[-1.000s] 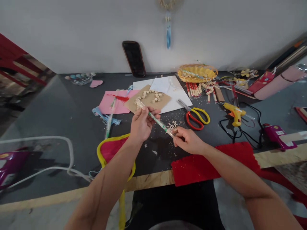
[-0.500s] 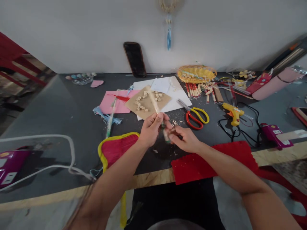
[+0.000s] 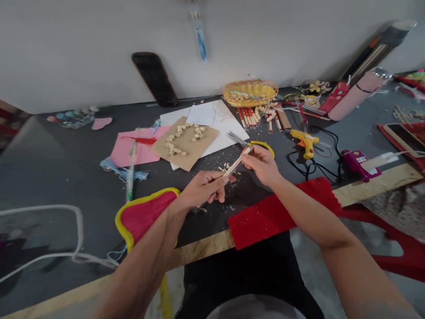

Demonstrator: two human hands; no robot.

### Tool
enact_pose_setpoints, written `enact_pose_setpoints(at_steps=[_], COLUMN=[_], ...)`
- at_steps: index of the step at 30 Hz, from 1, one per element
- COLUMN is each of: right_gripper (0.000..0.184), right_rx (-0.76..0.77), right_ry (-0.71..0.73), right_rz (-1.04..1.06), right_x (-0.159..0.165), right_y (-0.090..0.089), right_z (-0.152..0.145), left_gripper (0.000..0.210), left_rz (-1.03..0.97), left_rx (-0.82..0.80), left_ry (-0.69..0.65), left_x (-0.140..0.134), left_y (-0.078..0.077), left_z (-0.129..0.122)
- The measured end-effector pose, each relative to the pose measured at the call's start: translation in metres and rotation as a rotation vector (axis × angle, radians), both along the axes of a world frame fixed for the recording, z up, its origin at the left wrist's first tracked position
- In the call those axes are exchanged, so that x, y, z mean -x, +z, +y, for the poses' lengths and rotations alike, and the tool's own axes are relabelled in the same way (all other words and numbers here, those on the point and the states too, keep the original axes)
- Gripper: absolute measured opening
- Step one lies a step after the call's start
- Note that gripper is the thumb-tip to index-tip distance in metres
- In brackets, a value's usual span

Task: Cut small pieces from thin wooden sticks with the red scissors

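Note:
My left hand (image 3: 206,188) is closed around the lower end of pale wooden chopsticks (image 3: 236,164), which slant up to the right. At the upper end, my right hand (image 3: 262,165) pinches them between thumb and fingers. Small pale wood bits (image 3: 226,167) lie on the dark table just behind the chopsticks. Scissors (image 3: 237,138) with a yellow and a red handle lie beyond my right hand, which partly hides them. A brown paper square (image 3: 186,144) bearing pale clustered pieces (image 3: 175,149) is to the left. A green-tipped scrap (image 3: 199,209) shows beneath my left hand.
A wicker basket (image 3: 250,94) stands by the wall near red-wrapped chopsticks (image 3: 247,116). To the right are a yellow glue gun (image 3: 305,142), its black cord and a pink bottle (image 3: 357,97). Red cloth (image 3: 262,221) and a pink, yellow-edged piece (image 3: 149,215) lie in front. A phone (image 3: 155,79) leans against the wall.
The chopsticks have swung from pointing away to slanting up-right. My right hand has moved up to their far end, and green-tipped clear wrapping is no longer in it. The view has turned right.

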State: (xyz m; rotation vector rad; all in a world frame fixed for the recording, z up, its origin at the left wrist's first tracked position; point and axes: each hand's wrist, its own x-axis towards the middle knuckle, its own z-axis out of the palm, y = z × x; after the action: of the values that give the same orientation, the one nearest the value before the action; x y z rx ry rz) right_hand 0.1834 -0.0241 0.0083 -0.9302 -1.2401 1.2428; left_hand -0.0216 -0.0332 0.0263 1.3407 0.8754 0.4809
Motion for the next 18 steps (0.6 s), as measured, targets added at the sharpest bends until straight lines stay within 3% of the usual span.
enact_pose_setpoints(at_steps=[6, 14, 18], right_gripper=[0.023, 0.027, 0.029], right_rx=[-0.003, 0.012, 0.051], right_ry=[-0.113, -0.439, -0.504], right_rz=[0.141, 0.27, 0.359], right_x=[0.003, -0.027, -0.046], right_y=[-0.005, 0.014, 0.015], right_z=[0.002, 0.022, 0.032], left_gripper=[0.042, 0.039, 0.039], left_rz=[0.015, -0.001, -0.115], left_rx=[0.053, 0.079, 0.111], left_ry=[-0.042, -0.045, 0.113], left_x=[0.002, 0.008, 0.01], left_y=[0.006, 0.002, -0.003], left_z=[0.001, 0.005, 0.01])
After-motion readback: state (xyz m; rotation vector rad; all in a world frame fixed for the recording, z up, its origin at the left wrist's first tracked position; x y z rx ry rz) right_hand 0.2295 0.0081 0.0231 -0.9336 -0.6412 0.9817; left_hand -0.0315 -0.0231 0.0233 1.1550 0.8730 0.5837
